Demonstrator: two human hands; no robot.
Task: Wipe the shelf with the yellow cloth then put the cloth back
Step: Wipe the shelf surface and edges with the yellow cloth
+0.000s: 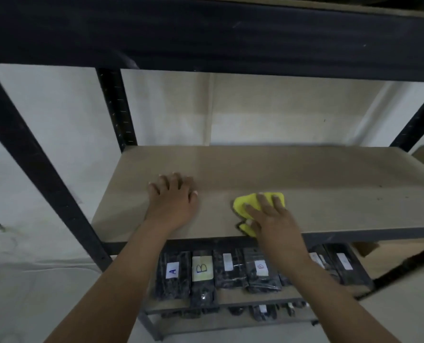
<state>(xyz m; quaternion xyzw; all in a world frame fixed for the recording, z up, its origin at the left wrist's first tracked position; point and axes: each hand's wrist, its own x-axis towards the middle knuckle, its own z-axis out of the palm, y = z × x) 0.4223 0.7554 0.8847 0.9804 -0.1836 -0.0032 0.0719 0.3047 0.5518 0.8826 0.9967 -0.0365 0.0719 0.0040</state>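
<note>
A tan shelf board (317, 184) sits in a black metal rack at the middle of the head view. The yellow cloth (245, 203) lies bunched on the board near its front edge, right of centre. My right hand (270, 214) presses flat on top of the cloth, fingers spread over it, and a corner of cloth pokes out under the thumb. My left hand (172, 196) rests palm down on the bare board to the left of the cloth, fingers apart, holding nothing.
A black upper shelf beam (206, 35) hangs close overhead. Black rack posts (40, 169) stand at the left and right. On the lower shelf lie several dark plastic-wrapped packs (203, 276) with labels such as A and B. A white wall stands behind.
</note>
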